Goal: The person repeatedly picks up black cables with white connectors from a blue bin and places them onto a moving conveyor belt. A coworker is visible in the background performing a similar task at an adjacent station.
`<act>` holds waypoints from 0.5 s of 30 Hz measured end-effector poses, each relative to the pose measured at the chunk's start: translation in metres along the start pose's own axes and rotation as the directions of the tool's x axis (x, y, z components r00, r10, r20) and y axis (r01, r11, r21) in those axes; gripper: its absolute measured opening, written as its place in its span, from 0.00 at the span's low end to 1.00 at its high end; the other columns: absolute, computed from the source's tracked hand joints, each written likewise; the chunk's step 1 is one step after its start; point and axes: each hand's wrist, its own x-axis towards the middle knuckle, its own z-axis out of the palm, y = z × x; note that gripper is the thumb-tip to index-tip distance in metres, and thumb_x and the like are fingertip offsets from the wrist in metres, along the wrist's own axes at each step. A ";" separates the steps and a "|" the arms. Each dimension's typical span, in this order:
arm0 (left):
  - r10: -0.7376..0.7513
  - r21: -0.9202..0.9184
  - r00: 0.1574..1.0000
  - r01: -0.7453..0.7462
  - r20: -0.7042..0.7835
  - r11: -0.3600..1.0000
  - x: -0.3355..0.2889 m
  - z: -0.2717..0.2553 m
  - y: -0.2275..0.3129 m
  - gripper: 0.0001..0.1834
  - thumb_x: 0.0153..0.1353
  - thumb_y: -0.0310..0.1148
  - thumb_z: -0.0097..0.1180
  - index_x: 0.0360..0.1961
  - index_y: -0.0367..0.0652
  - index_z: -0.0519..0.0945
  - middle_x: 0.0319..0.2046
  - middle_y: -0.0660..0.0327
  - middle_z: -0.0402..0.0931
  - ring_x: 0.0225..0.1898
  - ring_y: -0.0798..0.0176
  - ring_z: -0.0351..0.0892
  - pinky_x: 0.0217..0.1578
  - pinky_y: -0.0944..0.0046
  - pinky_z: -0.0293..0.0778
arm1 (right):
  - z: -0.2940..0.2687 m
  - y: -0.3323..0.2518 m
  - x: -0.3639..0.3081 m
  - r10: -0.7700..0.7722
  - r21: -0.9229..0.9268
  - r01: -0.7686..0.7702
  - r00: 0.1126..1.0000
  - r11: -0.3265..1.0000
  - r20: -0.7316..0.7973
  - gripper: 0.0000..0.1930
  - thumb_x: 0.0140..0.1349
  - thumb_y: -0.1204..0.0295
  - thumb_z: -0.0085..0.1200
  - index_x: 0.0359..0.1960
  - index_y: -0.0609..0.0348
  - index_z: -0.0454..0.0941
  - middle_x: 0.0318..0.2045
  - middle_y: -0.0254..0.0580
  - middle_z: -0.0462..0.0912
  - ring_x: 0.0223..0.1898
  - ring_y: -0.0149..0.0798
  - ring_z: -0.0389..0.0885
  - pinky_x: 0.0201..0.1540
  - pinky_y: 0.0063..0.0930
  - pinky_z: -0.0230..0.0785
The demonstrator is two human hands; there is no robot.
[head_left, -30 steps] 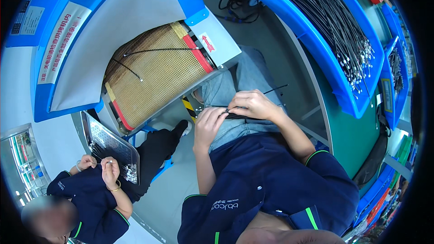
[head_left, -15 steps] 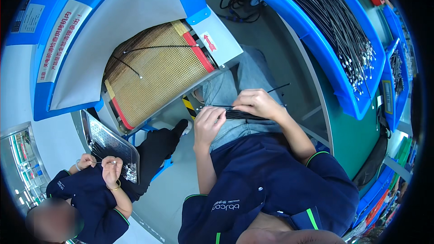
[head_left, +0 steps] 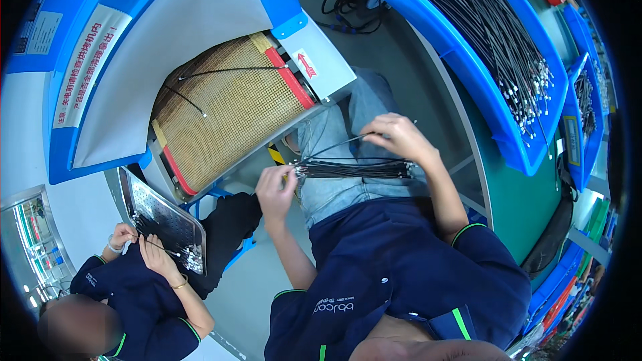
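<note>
- Sitting at far left, a co-worker (head_left: 144, 307) in a navy shirt with green trim holds a thin cable (head_left: 160, 246) between both hands, beside a metal tray (head_left: 157, 194) carrying dark cables with pale connectors.
- Standing above the tray, a blue-and-white machine (head_left: 194, 10) frames a tan mesh belt (head_left: 231, 124) edged in red; two black cables lie on the mesh, a longer one (head_left: 234, 69) above a shorter one (head_left: 186, 99), both well apart from your hands.
- Resting at the left end of the bundle, your left hand (head_left: 276, 190) has its fingertips by the pale connectors; whether they pinch the cable or only touch it, you cannot tell from this view.
- Slanting up to the right between your hands, a single black cable (head_left: 334, 146) runs over your lap, its left end near your left fingertips.
- Lying across your jeans (head_left: 331, 194), below that raised cable, a black cable bundle (head_left: 354, 170) stretches from near your left fingertips to a point below your right hand.
- Pinching the single cable between thumb and fingers, your right hand (head_left: 396, 137) sits above the bundle's right half, apart from it.
- Filling the upper right, a blue bin (head_left: 461, 70) holds many black cables (head_left: 495, 40) with white connectors, by a green tabletop (head_left: 528, 227).
</note>
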 end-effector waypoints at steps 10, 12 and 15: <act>-0.147 0.046 0.984 0.153 -0.101 0.987 -0.020 -0.022 -0.026 0.07 0.48 0.18 0.61 0.29 0.36 0.78 0.27 0.58 0.77 0.29 0.59 0.76 0.33 0.63 0.72 | -0.019 0.007 -0.013 0.147 0.109 -0.134 0.982 0.985 -0.119 0.07 0.54 0.77 0.60 0.35 0.61 0.80 0.32 0.42 0.80 0.35 0.42 0.81 0.37 0.31 0.73; -0.151 0.061 0.983 0.158 -0.107 0.985 -0.022 -0.024 -0.031 0.07 0.49 0.18 0.61 0.30 0.35 0.78 0.27 0.58 0.77 0.29 0.59 0.76 0.33 0.64 0.73 | -0.018 0.007 -0.014 0.126 0.114 -0.109 0.979 0.987 -0.161 0.08 0.52 0.79 0.61 0.35 0.62 0.80 0.32 0.41 0.80 0.35 0.41 0.81 0.37 0.30 0.73; -0.161 0.051 0.981 0.167 -0.107 0.985 -0.024 -0.026 -0.031 0.07 0.49 0.18 0.61 0.30 0.35 0.78 0.27 0.58 0.77 0.30 0.60 0.77 0.33 0.64 0.73 | -0.017 0.010 -0.015 0.041 0.067 -0.027 0.975 0.997 -0.219 0.08 0.51 0.80 0.62 0.34 0.62 0.80 0.32 0.40 0.80 0.34 0.40 0.81 0.36 0.30 0.74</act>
